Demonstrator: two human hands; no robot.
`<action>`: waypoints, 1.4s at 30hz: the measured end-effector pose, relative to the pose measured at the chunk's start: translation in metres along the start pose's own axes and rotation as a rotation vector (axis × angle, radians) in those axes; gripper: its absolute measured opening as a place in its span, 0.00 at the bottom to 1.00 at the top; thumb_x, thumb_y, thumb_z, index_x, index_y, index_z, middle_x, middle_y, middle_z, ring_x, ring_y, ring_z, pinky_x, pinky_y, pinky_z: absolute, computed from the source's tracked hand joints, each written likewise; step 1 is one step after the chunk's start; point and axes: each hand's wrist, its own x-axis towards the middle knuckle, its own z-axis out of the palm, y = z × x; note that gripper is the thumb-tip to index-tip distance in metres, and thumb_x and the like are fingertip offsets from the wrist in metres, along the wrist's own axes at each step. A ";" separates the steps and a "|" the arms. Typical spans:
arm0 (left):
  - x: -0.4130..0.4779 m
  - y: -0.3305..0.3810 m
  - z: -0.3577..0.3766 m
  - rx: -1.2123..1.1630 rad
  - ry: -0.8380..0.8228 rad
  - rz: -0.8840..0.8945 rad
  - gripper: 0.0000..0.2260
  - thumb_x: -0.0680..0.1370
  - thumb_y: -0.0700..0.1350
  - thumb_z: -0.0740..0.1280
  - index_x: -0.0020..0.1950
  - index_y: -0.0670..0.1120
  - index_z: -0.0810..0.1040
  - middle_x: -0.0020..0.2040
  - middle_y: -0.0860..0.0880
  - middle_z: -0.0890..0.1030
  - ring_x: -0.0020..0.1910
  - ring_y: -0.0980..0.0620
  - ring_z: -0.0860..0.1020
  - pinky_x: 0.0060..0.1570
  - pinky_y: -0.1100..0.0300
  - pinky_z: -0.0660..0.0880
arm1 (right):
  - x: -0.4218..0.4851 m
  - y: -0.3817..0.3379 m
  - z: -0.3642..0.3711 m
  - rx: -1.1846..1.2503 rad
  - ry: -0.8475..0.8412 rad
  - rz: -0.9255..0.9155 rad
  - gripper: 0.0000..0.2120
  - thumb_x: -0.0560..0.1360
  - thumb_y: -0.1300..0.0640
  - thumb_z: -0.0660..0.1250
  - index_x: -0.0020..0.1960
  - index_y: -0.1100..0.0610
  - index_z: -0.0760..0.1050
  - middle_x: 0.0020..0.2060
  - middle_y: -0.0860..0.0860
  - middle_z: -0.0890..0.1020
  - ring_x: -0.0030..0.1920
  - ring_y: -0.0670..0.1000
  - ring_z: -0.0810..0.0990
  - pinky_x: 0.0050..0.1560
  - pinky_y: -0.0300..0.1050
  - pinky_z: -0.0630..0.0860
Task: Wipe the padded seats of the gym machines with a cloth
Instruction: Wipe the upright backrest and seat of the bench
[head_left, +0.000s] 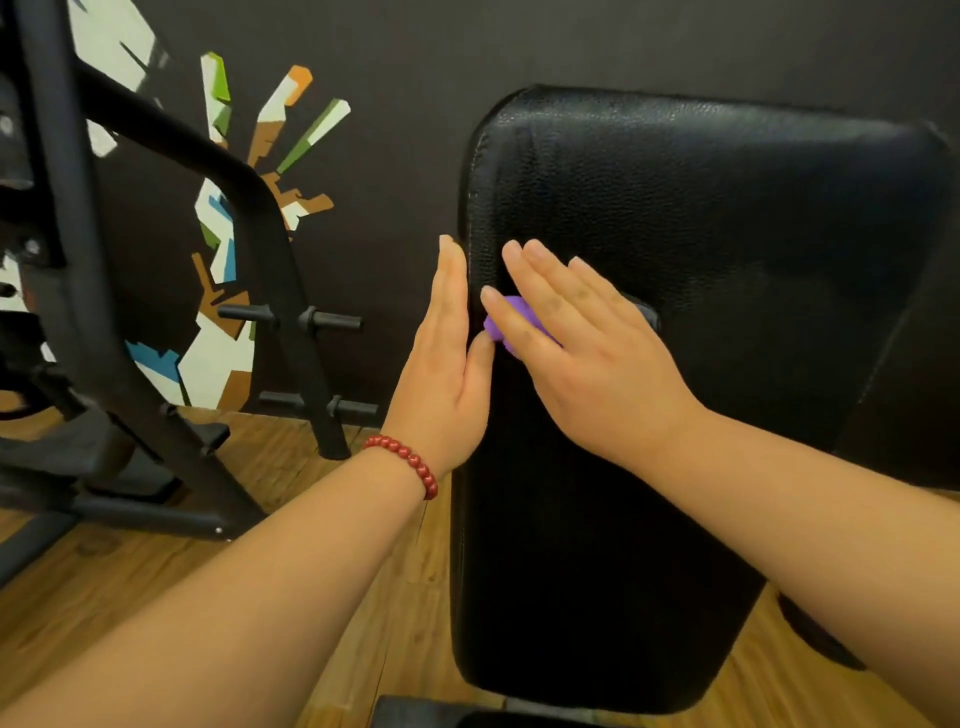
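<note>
A black padded bench back (727, 249) fills the middle and right of the head view, tilted up toward the wall. My right hand (587, 343) lies flat on the pad with straight fingers and presses a small purple cloth (501, 322) against it; most of the cloth is hidden under the palm. My left hand (452, 358), with a red bead bracelet on its wrist, rests flat against the pad's left edge, fingers straight, thumb touching the pad next to the cloth.
A black steel machine frame (78, 270) with weight pegs (332, 319) stands at the left on the wooden floor (291, 467). A dark wall with a coloured mural (228, 218) is behind. Another black pad edge (441, 714) shows at the bottom.
</note>
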 end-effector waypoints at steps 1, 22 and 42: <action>0.000 -0.003 0.002 -0.005 0.015 0.021 0.31 0.83 0.42 0.55 0.78 0.56 0.38 0.73 0.67 0.42 0.68 0.79 0.44 0.66 0.80 0.47 | 0.003 0.001 0.001 0.002 0.034 0.017 0.24 0.79 0.62 0.58 0.74 0.61 0.64 0.74 0.62 0.62 0.76 0.60 0.58 0.76 0.52 0.52; -0.012 -0.028 0.031 -0.122 0.236 0.156 0.27 0.84 0.47 0.55 0.79 0.55 0.46 0.78 0.59 0.52 0.74 0.66 0.51 0.64 0.78 0.49 | 0.024 0.003 0.013 -0.202 0.220 0.064 0.19 0.79 0.60 0.58 0.70 0.59 0.71 0.70 0.59 0.71 0.71 0.62 0.67 0.68 0.60 0.65; -0.009 -0.039 0.034 -0.154 0.297 0.220 0.25 0.83 0.46 0.57 0.79 0.54 0.51 0.77 0.58 0.58 0.64 0.75 0.53 0.57 0.86 0.48 | -0.012 -0.004 0.018 -0.206 0.173 -0.074 0.21 0.78 0.58 0.57 0.69 0.56 0.73 0.69 0.57 0.73 0.69 0.60 0.71 0.68 0.57 0.65</action>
